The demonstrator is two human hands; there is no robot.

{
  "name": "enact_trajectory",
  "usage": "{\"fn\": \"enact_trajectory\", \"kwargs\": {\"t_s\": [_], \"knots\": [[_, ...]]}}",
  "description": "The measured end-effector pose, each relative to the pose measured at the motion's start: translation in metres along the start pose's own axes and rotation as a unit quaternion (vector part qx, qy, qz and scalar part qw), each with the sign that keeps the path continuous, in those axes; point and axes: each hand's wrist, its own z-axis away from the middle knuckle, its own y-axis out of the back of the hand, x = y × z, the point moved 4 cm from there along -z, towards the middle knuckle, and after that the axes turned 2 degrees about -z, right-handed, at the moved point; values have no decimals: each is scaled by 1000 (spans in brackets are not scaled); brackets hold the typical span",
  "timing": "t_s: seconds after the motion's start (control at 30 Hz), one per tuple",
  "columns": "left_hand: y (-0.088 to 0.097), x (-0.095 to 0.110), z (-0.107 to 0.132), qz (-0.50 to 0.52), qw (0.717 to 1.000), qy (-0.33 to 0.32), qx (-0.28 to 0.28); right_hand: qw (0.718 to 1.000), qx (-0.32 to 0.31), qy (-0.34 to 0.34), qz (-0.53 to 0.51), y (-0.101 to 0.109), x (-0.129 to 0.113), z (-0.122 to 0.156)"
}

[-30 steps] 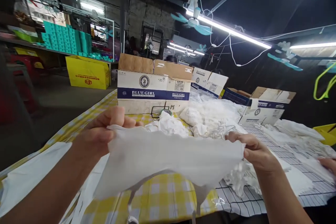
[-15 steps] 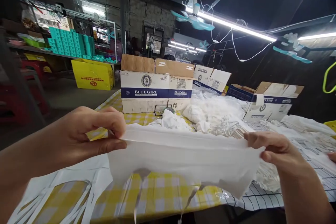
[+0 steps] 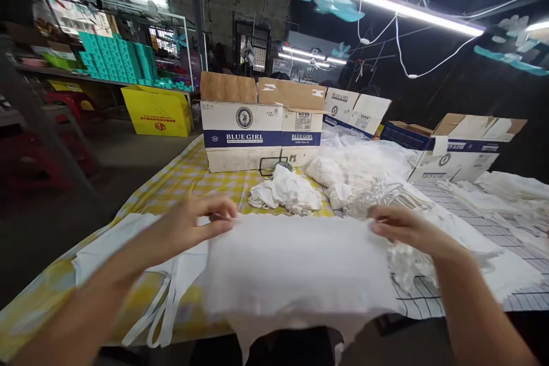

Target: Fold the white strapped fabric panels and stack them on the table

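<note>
A white fabric piece point(image 3: 295, 266) is stretched between my two hands above the table's front edge, its lower part hanging down and blurred. My left hand point(image 3: 210, 220) pinches its upper left corner, thumb against fingers. At the upper right corner my right hand point(image 3: 398, 229) grips it the same way. To the left, partly behind my left forearm, another white piece with straps point(image 3: 171, 280) lies on the yellow checked tablecloth point(image 3: 171, 189). A crumpled white cloth heap point(image 3: 287, 189) sits just beyond the piece I hold.
Open "BLUE GIRL" cartons point(image 3: 244, 137) line the table's far side. In front of them is a pile of white material under clear plastic point(image 3: 360, 160). White pieces point(image 3: 454, 229) cover the right side. A yellow box point(image 3: 158, 111) stands on the floor at left.
My hands have come closer together, and the fabric now hangs lower and flatter over the table edge. The view has shifted, showing more of the tablecloth at left.
</note>
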Motion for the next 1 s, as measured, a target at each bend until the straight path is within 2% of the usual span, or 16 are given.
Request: {"fn": "enact_trajectory", "kwargs": {"t_s": [0.07,0.13,0.17,0.23,0.27,0.33,0.47,0.57,0.67,0.77,0.8,0.87,0.93,1.0], "knots": [[-55,-40,-19,-26,998,49,-36,996,-52,-68,28,-40,47,-29],[-108,-81,-32,-73,992,82,-64,988,-59,-119,74,-80,90,-51],[-130,-99,-36,-85,989,91,-80,987,-57,-127,83,-97,108,-59],[-158,-124,-41,-87,987,97,-89,984,-38,-134,107,-122,134,-69],[-164,-132,-44,-85,987,99,-89,984,-26,-133,118,-129,143,-71],[-166,-142,-50,-85,988,101,-84,982,-3,-129,137,-132,156,-74],[-157,-150,-66,-89,989,94,-69,978,34,-115,168,-124,171,-82],[-162,-152,-77,-88,991,83,-57,972,66,-114,195,-123,177,-92],[-169,-147,-78,-138,987,78,4,961,114,-117,225,-130,173,-95],[-173,-135,-58,-227,963,106,99,945,169,-118,253,-144,161,-83],[-176,-132,-47,-247,954,125,115,941,175,-108,268,-151,157,-75],[-182,-128,-22,-271,942,160,117,939,146,-67,304,-167,150,-57],[-189,-126,1,-274,942,171,92,939,85,-33,330,-183,150,-36],[-193,-126,16,-253,949,172,77,941,39,-35,335,-190,157,-16]]}}
